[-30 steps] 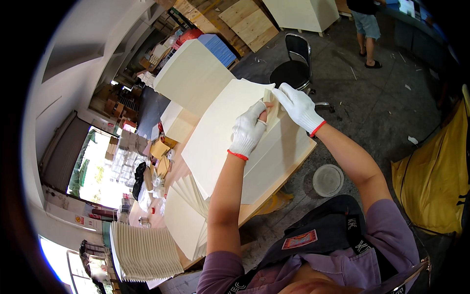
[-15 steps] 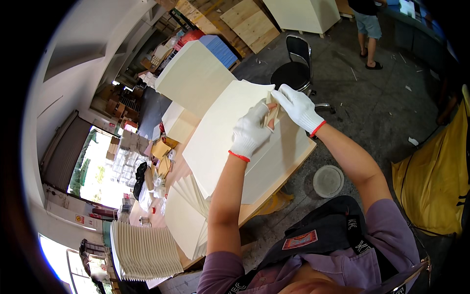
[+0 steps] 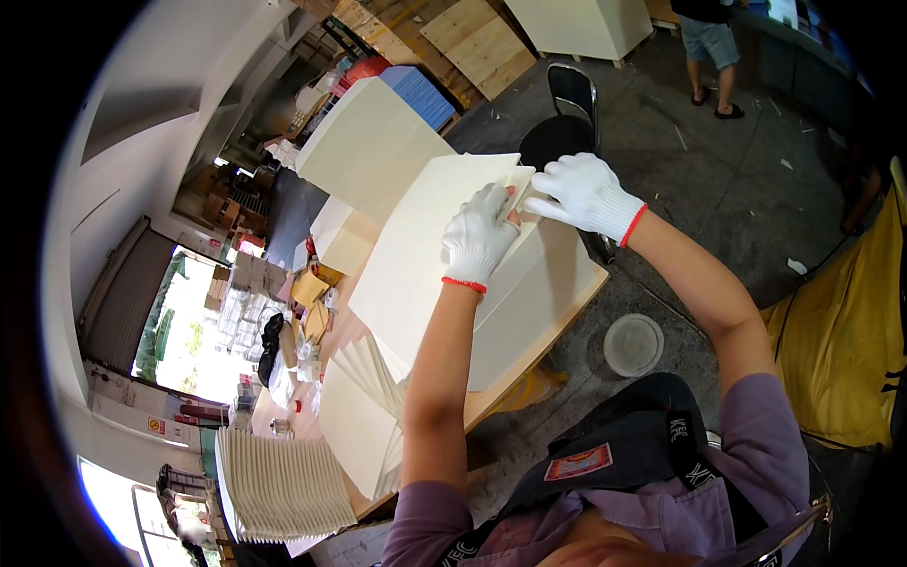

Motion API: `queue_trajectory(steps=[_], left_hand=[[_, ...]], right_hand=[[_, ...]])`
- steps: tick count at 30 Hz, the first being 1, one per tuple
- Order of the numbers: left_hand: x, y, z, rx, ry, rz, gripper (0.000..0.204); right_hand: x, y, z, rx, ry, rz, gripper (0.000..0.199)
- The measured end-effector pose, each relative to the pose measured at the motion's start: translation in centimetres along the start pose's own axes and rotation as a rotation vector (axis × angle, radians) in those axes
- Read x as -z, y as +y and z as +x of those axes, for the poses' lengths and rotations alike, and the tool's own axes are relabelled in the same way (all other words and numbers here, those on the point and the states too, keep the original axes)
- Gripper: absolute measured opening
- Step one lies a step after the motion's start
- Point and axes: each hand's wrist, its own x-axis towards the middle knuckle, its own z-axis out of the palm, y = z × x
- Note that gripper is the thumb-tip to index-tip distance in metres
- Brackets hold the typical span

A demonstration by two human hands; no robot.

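Observation:
A big stack of cream paper sheets (image 3: 425, 236) lies across the table, the upper sheets lifted slightly along their right edge. My left hand (image 3: 480, 232), in a white knit glove with bare fingertips showing, is bent round that edge and grips the sheets. Just off the far right corner of the stack is my right hand (image 3: 588, 197), also in a white glove with a red cuff. Its thumb and forefinger are apart, pointing at the sheet edge, and I see nothing between them. A fanned batch of cream sheets (image 3: 359, 411) lies nearer, left of my left forearm.
A row of bundled cream sheets (image 3: 283, 487) stands at the near left. Beyond the table are a tall cream stack (image 3: 373, 146) and a black chair (image 3: 562, 137). A round grey tub (image 3: 633, 345) and a yellow sack (image 3: 836, 331) are at right. A person (image 3: 713, 52) stands far right.
My right hand has drawn slightly right, off the sheet corner, and its thumb and forefinger have parted. The sheet edges between my hands lie flatter. My left hand has barely shifted.

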Motion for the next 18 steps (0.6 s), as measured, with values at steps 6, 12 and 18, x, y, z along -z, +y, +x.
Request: queue_trajectory(steps=[6, 12, 18], left_hand=[[0.2, -0.8, -0.6, 0.068, -0.073, -0.261, 0.035], [0.5, -1.2, -1.6, 0.047, -0.125, -0.449, 0.037], [0.5, -1.5, -1.4, 0.019, -0.102, -0.500, 0.040]], right_hand=[[-0.5, -1.8, 0.7, -0.463, -0.128, 0.533, 0.046], [-1.4, -2.5, 0.3, -0.626, -0.107, 0.621, 0.047], [-1.9, -2.5, 0.0, -0.608, -0.064, 0.613, 0.048]])
